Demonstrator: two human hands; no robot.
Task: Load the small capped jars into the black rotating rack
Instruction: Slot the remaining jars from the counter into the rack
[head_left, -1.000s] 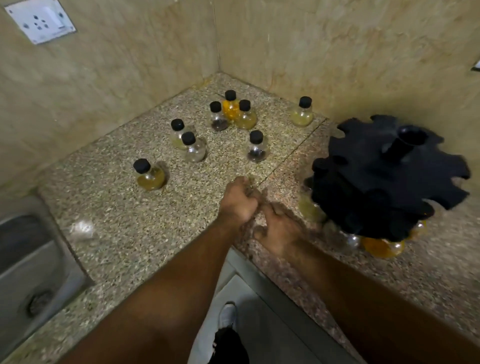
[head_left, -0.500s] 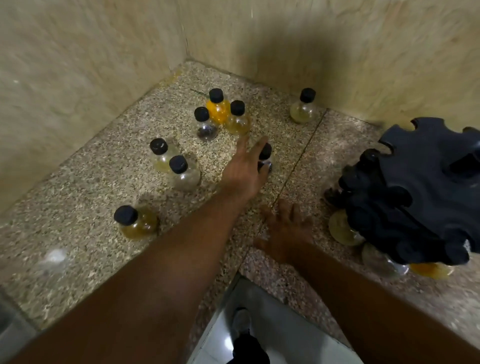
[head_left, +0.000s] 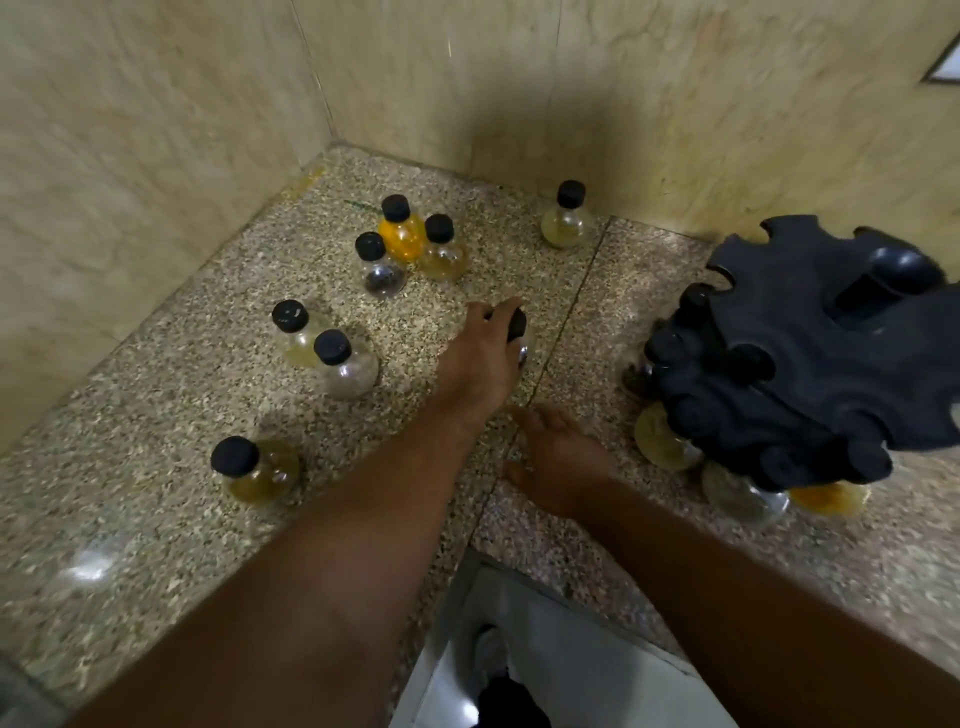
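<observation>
A small capped jar (head_left: 517, 326) is gripped at its black cap by the left hand (head_left: 483, 358), whose fingers are curled over the cap from above. The jar stands on the speckled countertop (head_left: 156, 415), just left of the seam between two slabs. Most of its glass body is hidden behind the hand.

The right hand (head_left: 556, 457) is laid on the countertop near the front edge, just beside the left wrist. Its fingers are relaxed and nothing is held in it.

The black rack (head_left: 810, 353) is seen at the right, well apart from the gripped jar, with its notched top disc facing the camera. Three loaded jars are visible under its near rim: a yellowish jar (head_left: 662, 441), a clear jar (head_left: 743, 493) and an orange-tinted jar (head_left: 831, 496).

Loose jars are spread over the countertop. Beyond the left hand, a bright orange jar (head_left: 400, 234), a pale amber jar (head_left: 441, 252) and a dark-bottomed jar (head_left: 379, 267) are clustered together. A lone jar (head_left: 566, 218) is set near the back wall (head_left: 675, 104). To the left, a pale jar (head_left: 293, 332) and a colourless jar (head_left: 345, 361) stand touching. A brownish jar (head_left: 257, 467) is placed nearest the front edge.

A shoe (head_left: 488, 654) is seen on the floor below.
</observation>
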